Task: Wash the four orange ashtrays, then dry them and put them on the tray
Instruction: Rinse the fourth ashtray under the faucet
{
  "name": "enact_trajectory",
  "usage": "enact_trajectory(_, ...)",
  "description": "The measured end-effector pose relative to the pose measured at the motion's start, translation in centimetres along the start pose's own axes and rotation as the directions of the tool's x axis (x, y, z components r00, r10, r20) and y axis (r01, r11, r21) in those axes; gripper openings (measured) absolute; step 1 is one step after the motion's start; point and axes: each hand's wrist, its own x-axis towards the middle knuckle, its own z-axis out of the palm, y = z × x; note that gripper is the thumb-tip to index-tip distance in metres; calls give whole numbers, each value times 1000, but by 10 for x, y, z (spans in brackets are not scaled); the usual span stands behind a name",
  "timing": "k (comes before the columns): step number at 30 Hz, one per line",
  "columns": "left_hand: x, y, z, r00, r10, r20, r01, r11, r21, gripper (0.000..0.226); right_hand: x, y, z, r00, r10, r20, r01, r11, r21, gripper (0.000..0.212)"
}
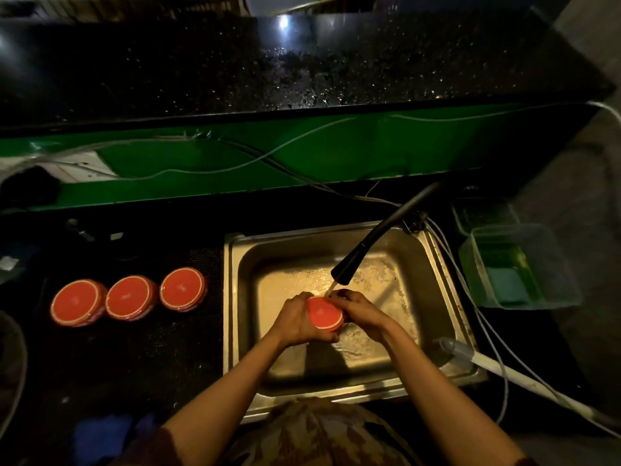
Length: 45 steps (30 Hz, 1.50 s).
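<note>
Over the steel sink (235,297), the left hand (295,322) curls round an orange ashtray (324,312) (tilted under the faucet (349,264)) while the right hand (361,311) grips its far edge; three more ashtrays (129,297) sit in a row on the counter to the left.

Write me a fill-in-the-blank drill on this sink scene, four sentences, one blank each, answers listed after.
1. Both the left hand and the right hand hold one orange ashtray over the ____.
2. Water runs onto it from the black ____.
3. On the dark counter left of the sink, ____ more orange ashtrays stand in a row.
4. The clear tub with green liquid sits to the ____ of the sink.

Answers: sink; faucet; three; right
</note>
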Motion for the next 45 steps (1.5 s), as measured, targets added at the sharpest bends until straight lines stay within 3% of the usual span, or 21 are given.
enact_trajectory(3, -4, -10, -19, 995, -73, -62, 83, 980, 182, 107, -2, 10, 0, 999, 13, -43, -12, 999, 31, 29)
enact_trajectory(5, -6, -11, -33, 989, -69, -134, 105, 952, 286, 111, -5, 13, -7, 989, 10, -151, -23, 996, -83, 24)
enact_trajectory(10, -10, -7, -49, 954, -93, -285, 176, 943, 282, 121, -8, 12, -34, 924, -69, -376, -81, 926, -369, 30)
enact_trajectory(13, -15, -14, -45, 962, -218, -165, 257, 925, 280, 112, -6, 6, -47, 928, -91, -361, -145, 804, -576, 38)
enact_trajectory(18, -22, -23, -32, 938, -280, -203, 318, 929, 189, 107, 3, -25, -78, 849, -274, -451, -182, 650, -738, 33)
enact_trajectory(20, -20, -27, -31, 923, -330, -196, 365, 914, 179, 115, 10, -48, -94, 852, -276, -445, -223, 577, -786, 30)
enact_trajectory(22, -16, -24, -33, 917, -336, -214, 376, 908, 184, 117, 20, -66, -111, 881, -305, -362, -173, 504, -846, 35)
enact_trajectory(23, -15, -21, -34, 923, -315, -222, 359, 912, 196, 114, 26, -73, -118, 886, -327, -329, -157, 456, -876, 40)
enact_trajectory(26, -9, -9, -36, 924, -278, -261, 339, 912, 231, 116, 48, -92, -132, 888, -362, -283, -271, 84, -959, 53)
enact_trajectory(28, -5, -3, -36, 923, -254, -288, 326, 915, 239, 118, 59, -95, -143, 915, -340, -217, -262, -93, -961, 54)
enact_trajectory(32, -2, 1, -32, 924, -271, -270, 330, 922, 203, 119, 68, -86, -149, 949, -268, -163, -258, -369, -893, 53)
enact_trajectory(34, -2, 0, -31, 923, -271, -272, 329, 923, 199, 118, 64, -85, -149, 953, -246, -176, -268, -422, -866, 57)
enact_trajectory(38, -7, 0, -27, 927, -279, -248, 330, 924, 192, 118, 52, -89, -159, 934, -320, -160, -289, -412, -864, 54)
enact_trajectory(39, -9, 0, -25, 928, -281, -243, 330, 924, 191, 119, 51, -91, -160, 930, -322, -176, -291, -356, -888, 50)
enact_trajectory(42, -14, -1, -20, 928, -281, -246, 331, 924, 190, 121, 49, -92, -151, 946, -243, -214, -289, -338, -896, 37)
enact_trajectory(45, -20, 2, -17, 919, -283, -273, 341, 920, 194, 121, 41, -95, -138, 939, -135, -315, -338, -217, -916, 22)
